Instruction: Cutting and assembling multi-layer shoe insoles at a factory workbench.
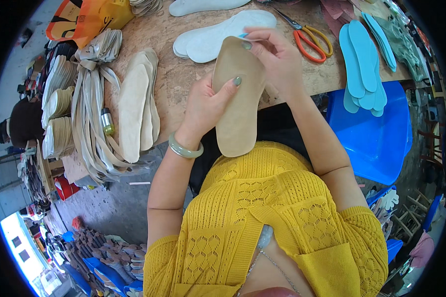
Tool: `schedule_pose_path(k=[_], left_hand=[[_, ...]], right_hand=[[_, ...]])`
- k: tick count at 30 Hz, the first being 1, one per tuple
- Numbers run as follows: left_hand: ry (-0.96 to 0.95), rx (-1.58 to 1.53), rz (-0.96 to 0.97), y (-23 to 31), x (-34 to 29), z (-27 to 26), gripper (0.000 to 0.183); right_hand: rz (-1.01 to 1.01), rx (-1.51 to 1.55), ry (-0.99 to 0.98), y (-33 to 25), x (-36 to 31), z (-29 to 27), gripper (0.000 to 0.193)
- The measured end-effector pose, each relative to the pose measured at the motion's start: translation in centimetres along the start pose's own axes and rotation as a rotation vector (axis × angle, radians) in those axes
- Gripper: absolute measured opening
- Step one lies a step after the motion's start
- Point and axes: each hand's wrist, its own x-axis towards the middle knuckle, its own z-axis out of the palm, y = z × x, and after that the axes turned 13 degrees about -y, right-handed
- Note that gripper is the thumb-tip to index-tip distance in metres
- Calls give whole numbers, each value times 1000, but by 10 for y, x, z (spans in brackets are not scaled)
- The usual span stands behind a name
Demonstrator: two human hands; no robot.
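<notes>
At the far left, thick stacks of beige insoles [60, 76] are standing close together, and above them an orange plastic bag [96, 20] is resting by the table's far corner. Next to the stacks, a bundle of long pale straps [86, 126] is hanging down over the edge of the wooden table [176, 76], and a small bottle with a black cap [107, 122] is lying against these straps. To the right of it, several cream insoles [132, 111] are lying one upon another. The left hand [201, 101] is grasping the tan insole [240, 101] at its left edge, with the thumb pressing flat on the face; at this wrist a pale green bangle [185, 147] is sitting. The tan insole is being held above the near edge of the table, in front of the yellow knitted top [262, 178] — its narrower end is pointing to the person. Behind it, white insoles [225, 35] are overlapping on the table. The right hand [278, 64] is pinching the far end of the tan insole between thumb and fingers. Just beyond this hand, scissors with orange handles [309, 42] are lying with their blades parted a little. Further right, light blue insoles [360, 57] are spreading in a pile — partly reaching out over a blue tub [369, 148], which is standing below the table.
</notes>
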Motion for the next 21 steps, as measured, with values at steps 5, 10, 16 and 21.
schedule_pose_path(k=[5, 10, 16, 21], left_hand=[[133, 171, -13, -7, 2, -2, 24], [140, -104, 39, 6, -3, 4, 25], [179, 13, 53, -2, -3, 3, 25], [185, 6, 68, -2, -2, 4, 24]], right_hand=[[-173, -344, -131, -22, -5, -4, 23], [170, 377, -170, -34, 4, -4, 31], [113, -158, -249, -29, -10, -3, 41], [408, -69, -358, -32, -10, -9, 33]])
